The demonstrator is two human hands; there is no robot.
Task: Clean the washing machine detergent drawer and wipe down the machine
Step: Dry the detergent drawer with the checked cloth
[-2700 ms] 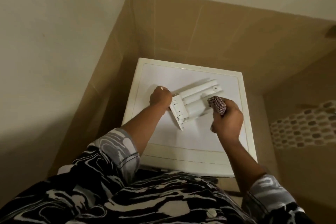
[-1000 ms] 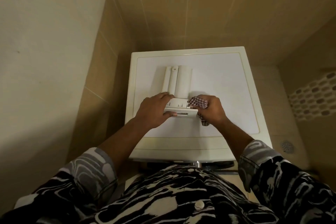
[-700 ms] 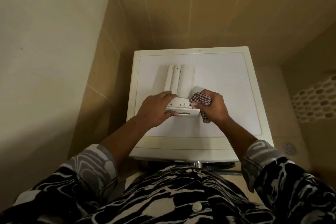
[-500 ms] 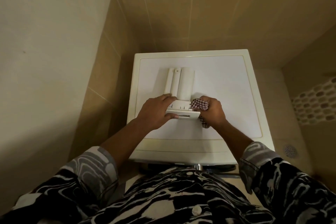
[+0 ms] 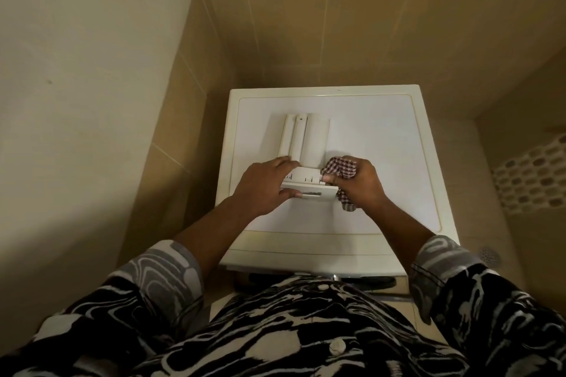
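Note:
The white detergent drawer [image 5: 306,138] lies upside down on top of the white washing machine [image 5: 382,144], its front panel toward me. My left hand [image 5: 263,187] grips the left end of that front panel, thumb under its near edge. My right hand [image 5: 360,184] clutches a red-and-white checked cloth [image 5: 340,167] and presses it against the right end of the front panel. A corner of the cloth hangs out below my right palm.
The machine stands in a corner: a plain wall close on the left, tan tiles behind. To the right, lower down, are a tiled floor with a round drain [image 5: 489,255] and a mosaic strip [image 5: 533,177]. My patterned shirt fills the bottom of the view.
The drawer was turned from a slant to lie straight, front panel toward me. Both hands closed on the front panel. In the last second the cloth shifted slightly at the panel's right end.

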